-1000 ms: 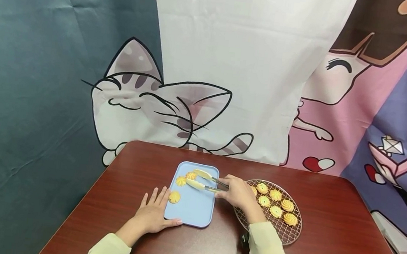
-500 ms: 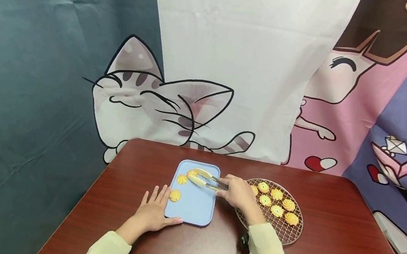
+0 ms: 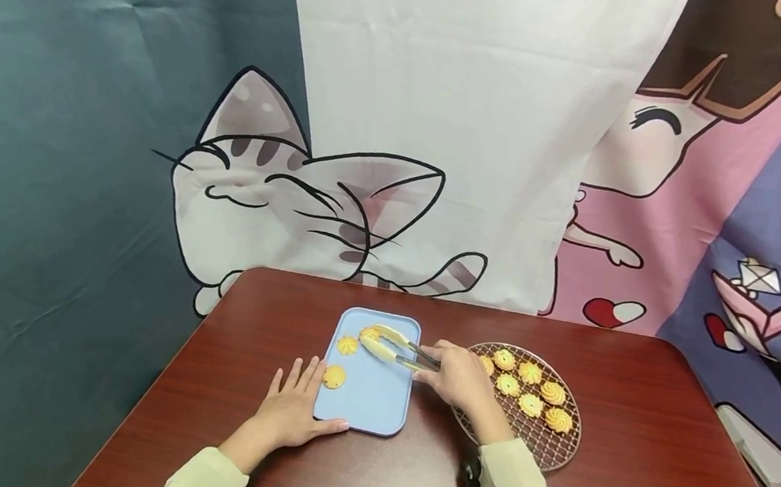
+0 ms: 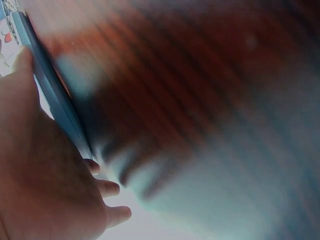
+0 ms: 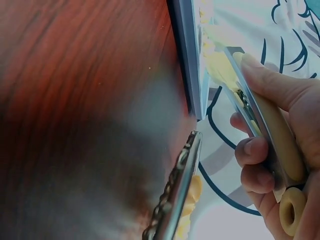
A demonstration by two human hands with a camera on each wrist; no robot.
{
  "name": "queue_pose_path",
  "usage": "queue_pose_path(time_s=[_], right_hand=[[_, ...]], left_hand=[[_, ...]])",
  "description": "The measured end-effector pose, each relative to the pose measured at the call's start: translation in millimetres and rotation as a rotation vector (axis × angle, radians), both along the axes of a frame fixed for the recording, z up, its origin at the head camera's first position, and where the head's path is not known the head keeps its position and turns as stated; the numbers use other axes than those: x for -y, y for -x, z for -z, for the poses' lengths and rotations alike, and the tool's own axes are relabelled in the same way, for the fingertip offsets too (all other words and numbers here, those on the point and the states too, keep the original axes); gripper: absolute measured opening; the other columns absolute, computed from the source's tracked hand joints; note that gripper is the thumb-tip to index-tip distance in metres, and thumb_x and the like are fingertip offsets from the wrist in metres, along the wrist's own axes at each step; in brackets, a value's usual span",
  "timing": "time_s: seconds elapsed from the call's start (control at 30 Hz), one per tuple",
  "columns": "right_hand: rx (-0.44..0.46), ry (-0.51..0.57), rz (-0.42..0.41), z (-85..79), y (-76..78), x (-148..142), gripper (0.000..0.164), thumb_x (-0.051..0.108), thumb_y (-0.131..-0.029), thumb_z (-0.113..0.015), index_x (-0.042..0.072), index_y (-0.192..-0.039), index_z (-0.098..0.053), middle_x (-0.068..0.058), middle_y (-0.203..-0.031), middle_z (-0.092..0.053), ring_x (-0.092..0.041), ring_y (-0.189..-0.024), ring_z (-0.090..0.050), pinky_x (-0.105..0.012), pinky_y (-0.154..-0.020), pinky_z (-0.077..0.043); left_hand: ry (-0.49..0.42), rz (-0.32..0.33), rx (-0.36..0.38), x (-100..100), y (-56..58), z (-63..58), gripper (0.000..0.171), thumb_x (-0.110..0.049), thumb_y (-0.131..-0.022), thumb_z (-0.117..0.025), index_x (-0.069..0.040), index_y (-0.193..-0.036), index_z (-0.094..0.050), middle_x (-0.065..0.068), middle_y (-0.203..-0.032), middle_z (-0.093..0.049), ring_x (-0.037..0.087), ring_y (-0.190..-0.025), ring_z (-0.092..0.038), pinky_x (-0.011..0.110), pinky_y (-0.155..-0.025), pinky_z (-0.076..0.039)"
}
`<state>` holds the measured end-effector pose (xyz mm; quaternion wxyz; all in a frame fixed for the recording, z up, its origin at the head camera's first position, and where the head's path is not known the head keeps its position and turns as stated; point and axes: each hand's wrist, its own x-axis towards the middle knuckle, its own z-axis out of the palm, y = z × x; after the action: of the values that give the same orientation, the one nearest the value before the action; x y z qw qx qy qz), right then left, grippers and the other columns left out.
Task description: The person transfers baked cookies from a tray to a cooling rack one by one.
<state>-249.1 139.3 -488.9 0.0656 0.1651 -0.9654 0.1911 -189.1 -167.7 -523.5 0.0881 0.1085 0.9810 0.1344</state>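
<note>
On the table [image 3: 655,446], the left hand [image 3: 288,417], fingers spread, rests against the tray [image 3: 370,400] at its 8 o'clock. The right hand [image 3: 460,373], at 3, grips the tongs [image 3: 379,349], tips at a cookie [image 3: 368,332] near 12. Two cookies [image 3: 333,376] lie at 9 and 10. Farther toward 3, a rack [image 3: 550,452] bears others.

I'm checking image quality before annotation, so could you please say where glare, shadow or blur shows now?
Head: soft sheen on the table, near the bottom; left wrist: blurred table, bluish glare, dark smudges like shadows beside the left hand; right wrist: a dark patch across the table, washed-out tips on the tongs.
</note>
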Motion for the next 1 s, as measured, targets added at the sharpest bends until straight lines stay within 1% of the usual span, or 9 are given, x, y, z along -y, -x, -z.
queue_pose_path(time_s=[0.13, 0.2, 0.37, 0.57, 0.67, 0.87, 1.0], right_hand=[[-0.007, 0.000, -0.008, -2.0, -4.8, -1.4, 0.052, 0.045, -0.081, -0.084, 0.023, -0.127, -0.074, 0.009, -0.105, -0.070, -0.016, -0.080, -0.066, -0.039, -0.068, -0.052], [-0.013, 0.005, -0.015, -2.6, -7.0, -2.5, 0.053, 0.044, -0.081, -0.084, 0.022, -0.128, -0.073, 0.009, -0.101, -0.069, -0.015, -0.078, -0.064, -0.039, -0.069, -0.051], [-0.048, 0.035, -0.026, -4.0, -14.1, -6.0, 0.053, 0.041, -0.080, -0.085, 0.019, -0.127, -0.073, 0.007, -0.099, -0.069, -0.015, -0.076, -0.064, -0.037, -0.066, -0.050], [-0.084, 0.051, -0.009, -6.9, -24.8, -10.7, 0.053, 0.041, -0.079, -0.086, 0.020, -0.126, -0.074, 0.009, -0.098, -0.069, -0.015, -0.074, -0.063, -0.034, -0.062, -0.050], [-0.092, 0.059, -0.003, -8.4, -31.4, -13.8, 0.052, 0.040, -0.078, -0.087, 0.021, -0.125, -0.075, 0.011, -0.094, -0.067, -0.013, -0.072, -0.061, -0.032, -0.060, -0.049], [-0.091, 0.081, 0.003, -10.8, -42.8, -19.1, 0.052, 0.039, -0.077, -0.087, 0.020, -0.125, -0.075, 0.008, -0.090, -0.066, -0.009, -0.070, -0.055, -0.031, -0.060, -0.049], [-0.101, 0.095, 0.018, -12.6, -50.1, -22.0, 0.054, 0.039, -0.076, -0.088, 0.020, -0.126, -0.074, 0.007, -0.092, -0.066, -0.010, -0.073, -0.057, -0.032, -0.062, -0.051]], left_hand=[[0.000, -0.007, 0.000, 1.2, -0.6, -1.6, 0.118, -0.083, -0.080, -0.058, -0.007, -0.162, -0.021, 0.016, -0.168, -0.020, 0.042, -0.154, -0.014, 0.065, -0.120, -0.008], [0.006, -0.008, -0.002, 1.5, -0.7, -1.6, 0.117, -0.083, -0.080, -0.058, -0.007, -0.162, -0.021, 0.016, -0.167, -0.020, 0.043, -0.154, -0.014, 0.065, -0.120, -0.008], [0.009, -0.004, -0.005, 1.5, 0.0, 0.6, 0.117, -0.084, -0.080, -0.056, -0.007, -0.162, -0.021, 0.016, -0.168, -0.020, 0.042, -0.154, -0.014, 0.064, -0.120, -0.008], [-0.004, -0.002, 0.003, 0.4, 0.0, 2.1, 0.118, -0.084, -0.080, -0.056, -0.006, -0.162, -0.021, 0.016, -0.168, -0.020, 0.042, -0.154, -0.014, 0.065, -0.120, -0.008], [-0.006, -0.002, 0.005, 0.4, 0.2, 2.8, 0.118, -0.084, -0.080, -0.056, -0.007, -0.162, -0.021, 0.016, -0.168, -0.020, 0.042, -0.154, -0.013, 0.065, -0.120, -0.008], [0.001, 0.000, 0.001, 0.5, 0.7, 3.2, 0.119, -0.085, -0.079, -0.055, -0.007, -0.162, -0.021, 0.016, -0.168, -0.019, 0.042, -0.154, -0.013, 0.064, -0.120, -0.007], [0.006, 0.003, -0.002, 0.5, 0.7, 2.8, 0.119, -0.086, -0.079, -0.054, -0.007, -0.162, -0.020, 0.015, -0.168, -0.019, 0.042, -0.154, -0.013, 0.064, -0.120, -0.007]])
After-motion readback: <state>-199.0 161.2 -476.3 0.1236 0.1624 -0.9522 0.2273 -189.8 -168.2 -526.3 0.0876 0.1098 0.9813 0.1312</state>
